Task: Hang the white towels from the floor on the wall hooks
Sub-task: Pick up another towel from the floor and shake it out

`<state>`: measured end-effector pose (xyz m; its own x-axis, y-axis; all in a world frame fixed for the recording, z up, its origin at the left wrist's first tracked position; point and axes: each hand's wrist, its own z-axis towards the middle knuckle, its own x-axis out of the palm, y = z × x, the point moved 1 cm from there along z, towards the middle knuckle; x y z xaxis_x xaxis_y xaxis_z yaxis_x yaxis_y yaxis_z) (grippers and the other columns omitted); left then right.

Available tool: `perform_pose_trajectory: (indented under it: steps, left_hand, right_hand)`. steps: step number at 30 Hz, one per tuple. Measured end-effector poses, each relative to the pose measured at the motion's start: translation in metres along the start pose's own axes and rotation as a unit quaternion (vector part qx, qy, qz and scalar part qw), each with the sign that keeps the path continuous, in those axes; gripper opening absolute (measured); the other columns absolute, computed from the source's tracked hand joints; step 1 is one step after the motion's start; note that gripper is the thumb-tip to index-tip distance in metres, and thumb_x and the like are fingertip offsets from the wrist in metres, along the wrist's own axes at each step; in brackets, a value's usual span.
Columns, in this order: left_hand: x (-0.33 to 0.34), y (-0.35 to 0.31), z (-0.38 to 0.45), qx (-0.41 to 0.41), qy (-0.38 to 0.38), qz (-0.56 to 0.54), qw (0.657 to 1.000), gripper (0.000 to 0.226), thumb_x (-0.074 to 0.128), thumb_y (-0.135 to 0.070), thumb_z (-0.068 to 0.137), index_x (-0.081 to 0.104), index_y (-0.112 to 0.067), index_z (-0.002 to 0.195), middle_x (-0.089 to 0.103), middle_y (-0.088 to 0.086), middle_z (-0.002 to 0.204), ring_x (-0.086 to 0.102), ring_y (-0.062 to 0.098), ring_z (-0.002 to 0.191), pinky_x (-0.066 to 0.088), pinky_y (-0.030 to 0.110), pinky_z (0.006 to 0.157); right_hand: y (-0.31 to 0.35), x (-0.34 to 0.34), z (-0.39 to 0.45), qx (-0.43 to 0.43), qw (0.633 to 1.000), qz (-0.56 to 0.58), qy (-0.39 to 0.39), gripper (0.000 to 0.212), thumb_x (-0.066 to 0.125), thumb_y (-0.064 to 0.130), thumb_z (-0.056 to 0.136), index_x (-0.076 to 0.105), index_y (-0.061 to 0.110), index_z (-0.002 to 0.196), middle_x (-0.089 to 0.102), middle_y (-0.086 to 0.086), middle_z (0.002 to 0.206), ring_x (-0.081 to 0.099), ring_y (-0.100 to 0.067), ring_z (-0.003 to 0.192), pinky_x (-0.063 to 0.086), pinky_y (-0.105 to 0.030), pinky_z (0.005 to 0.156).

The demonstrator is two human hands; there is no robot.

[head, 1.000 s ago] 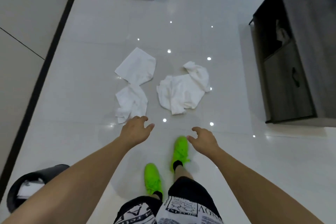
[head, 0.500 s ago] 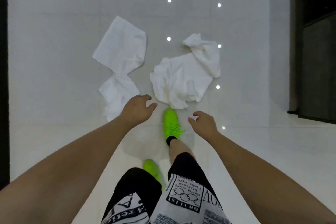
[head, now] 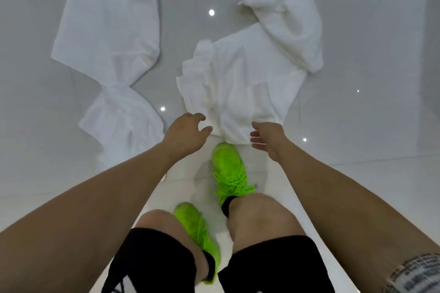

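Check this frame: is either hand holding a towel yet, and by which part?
Nothing is held. The left hand and right hand hover open over the near edge of the crumpled towel.

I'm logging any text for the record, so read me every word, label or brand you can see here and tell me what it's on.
"FASHION" on the small tag at the heel of the front green shoe, seen sideways.
Black print on the white fabric at the lower right edge: too blurred to read.
White marks on the black shorts at the bottom edge: cut off, unreadable.
The two towels carry no readable text.
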<state>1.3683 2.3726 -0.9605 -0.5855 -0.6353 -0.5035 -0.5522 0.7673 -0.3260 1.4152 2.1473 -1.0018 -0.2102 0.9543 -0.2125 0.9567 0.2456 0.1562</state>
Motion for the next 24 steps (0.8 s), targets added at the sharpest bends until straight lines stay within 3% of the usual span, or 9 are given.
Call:
perform_pose_trajectory:
  steps: [6, 9, 11, 13, 14, 16, 18, 21, 24]
  left_hand:
    - [0.026, 0.03, 0.056, -0.01, 0.009, 0.01, 1.0, 0.049, 0.051, -0.046, 0.096, 0.05, -0.02, 0.138, 0.05, 0.009, 0.137, 0.047, 0.025, 0.125, 0.035, 0.033, 0.101]
    - [0.027, 0.03, 0.059, 0.001, 0.003, 0.013, 1.0, 0.049, 0.05, -0.045, 0.096, 0.05, -0.02, 0.138, 0.05, 0.008, 0.135, 0.048, 0.024, 0.123, 0.034, 0.031, 0.098]
    - [0.027, 0.027, 0.052, 0.009, 0.002, 0.013, 1.0, 0.048, 0.05, -0.045, 0.097, 0.05, -0.02, 0.137, 0.05, 0.008, 0.135, 0.049, 0.023, 0.121, 0.035, 0.031, 0.097]
    - [0.028, 0.023, 0.046, 0.021, 0.002, 0.013, 1.0, 0.048, 0.05, -0.044, 0.097, 0.051, -0.019, 0.137, 0.05, 0.008, 0.134, 0.048, 0.023, 0.121, 0.034, 0.03, 0.098]
    - [0.028, 0.021, 0.046, 0.029, -0.001, 0.012, 0.999, 0.047, 0.051, -0.044, 0.096, 0.051, -0.019, 0.137, 0.05, 0.008, 0.134, 0.048, 0.023, 0.121, 0.034, 0.03, 0.098]
    - [0.029, 0.019, 0.05, 0.041, -0.006, 0.008, 0.999, 0.047, 0.051, -0.044, 0.096, 0.051, -0.019, 0.136, 0.05, 0.007, 0.135, 0.049, 0.023, 0.121, 0.033, 0.028, 0.097]
    - [0.032, 0.018, 0.058, 0.047, -0.011, 0.002, 0.999, 0.048, 0.051, -0.045, 0.096, 0.051, -0.02, 0.136, 0.049, 0.007, 0.137, 0.049, 0.022, 0.122, 0.031, 0.025, 0.093]
    - [0.039, 0.017, 0.061, 0.048, -0.013, -0.015, 0.999, 0.047, 0.051, -0.047, 0.095, 0.052, -0.021, 0.134, 0.051, 0.006, 0.134, 0.051, 0.022, 0.118, 0.031, 0.024, 0.089]
    - [0.041, 0.013, 0.042, 0.038, 0.001, -0.024, 0.999, 0.047, 0.051, -0.045, 0.095, 0.052, -0.019, 0.134, 0.052, 0.007, 0.133, 0.051, 0.024, 0.119, 0.032, 0.026, 0.092]
  right_hand:
    - [0.004, 0.02, 0.069, 0.049, 0.94, 0.339, -0.012, 0.018, 0.067, 0.022, 0.093, 0.059, 0.007, 0.101, 0.06, -0.01, 0.08, 0.058, -0.021, 0.067, 0.053, -0.032, 0.068]
    - [0.012, 0.022, 0.076, 0.044, 0.921, 0.383, -0.047, 0.011, 0.068, 0.015, 0.091, 0.062, 0.008, 0.096, 0.06, -0.007, 0.072, 0.057, -0.018, 0.06, 0.052, -0.028, 0.058]
    - [0.013, 0.02, 0.074, 0.032, 0.932, 0.351, -0.081, 0.005, 0.067, 0.011, 0.088, 0.064, 0.009, 0.086, 0.06, -0.006, 0.067, 0.056, -0.016, 0.054, 0.052, -0.027, 0.052]
    - [0.012, 0.017, 0.075, -0.006, 0.959, 0.239, -0.15, 0.007, 0.067, 0.014, 0.085, 0.062, 0.01, 0.082, 0.065, -0.011, 0.079, 0.058, -0.019, 0.062, 0.054, -0.031, 0.058]
    - [0.011, 0.015, 0.077, -0.037, 0.969, 0.152, -0.19, 0.012, 0.068, 0.018, 0.083, 0.062, 0.011, 0.091, 0.066, -0.013, 0.096, 0.061, -0.022, 0.074, 0.055, -0.035, 0.067]
    - [0.009, 0.011, 0.081, -0.079, 0.974, -0.006, -0.211, 0.055, 0.071, 0.025, 0.079, 0.051, 0.019, 0.129, 0.052, -0.01, 0.127, 0.057, -0.027, 0.104, 0.052, -0.037, 0.082]
    - [0.007, 0.009, 0.088, -0.106, 0.977, -0.076, -0.169, 0.076, 0.074, 0.022, 0.079, 0.038, 0.025, 0.146, 0.048, -0.007, 0.135, 0.052, -0.029, 0.118, 0.05, -0.037, 0.089]
    - [0.001, 0.013, 0.083, -0.165, 0.96, -0.172, -0.147, 0.023, 0.071, 0.023, 0.081, 0.069, 0.02, 0.104, 0.066, -0.003, 0.099, 0.064, -0.03, 0.104, 0.054, -0.04, 0.089]
    - [-0.008, 0.02, 0.056, -0.178, 0.962, -0.17, -0.119, 0.015, 0.074, 0.027, 0.081, 0.072, 0.014, 0.09, 0.068, -0.001, 0.084, 0.067, -0.025, 0.09, 0.055, -0.04, 0.085]
